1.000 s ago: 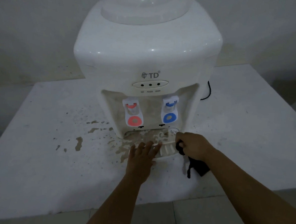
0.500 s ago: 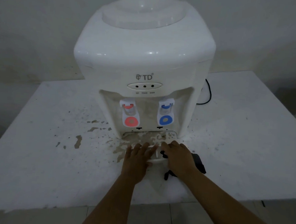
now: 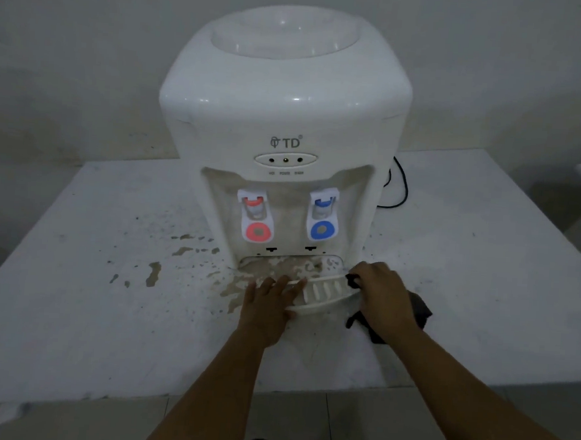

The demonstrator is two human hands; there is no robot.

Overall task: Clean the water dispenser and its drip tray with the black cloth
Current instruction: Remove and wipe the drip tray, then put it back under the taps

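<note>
Two bare forearms reach in from below, sleeveless as far as shown; the left hand (image 3: 267,307) and right hand (image 3: 385,293) wear no gloves, rings or watch.

I see the white water dispenser (image 3: 285,117) standing on the table, with a red tap and a blue tap. Its slotted white drip tray (image 3: 325,290) sticks out in front. The black cloth (image 3: 419,311) lies bunched just right of it
</note>
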